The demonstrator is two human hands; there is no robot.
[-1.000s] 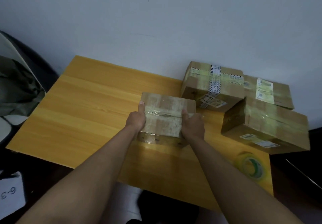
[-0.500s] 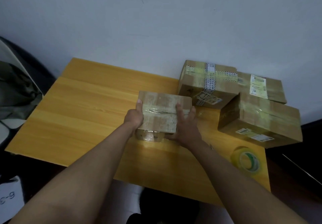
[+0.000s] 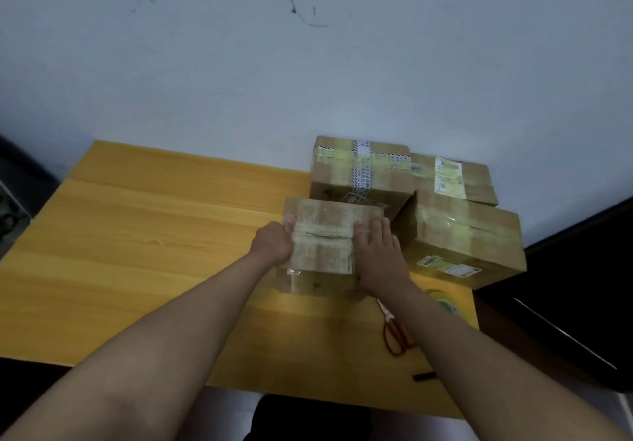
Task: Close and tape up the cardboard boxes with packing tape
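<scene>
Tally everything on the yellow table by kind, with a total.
Brown cardboard boxes sealed with clear tape: 4, at
Yellow-green roll of packing tape: 1, partly hidden by the right arm
Red-handled scissors: 1
Small black stick-shaped object: 1
Total: 7

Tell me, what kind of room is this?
Probably a small packing or mailing spot, perhaps at home: taped cardboard boxes bearing shipping labels, red scissors and a tape roll sit on a wooden table.
</scene>
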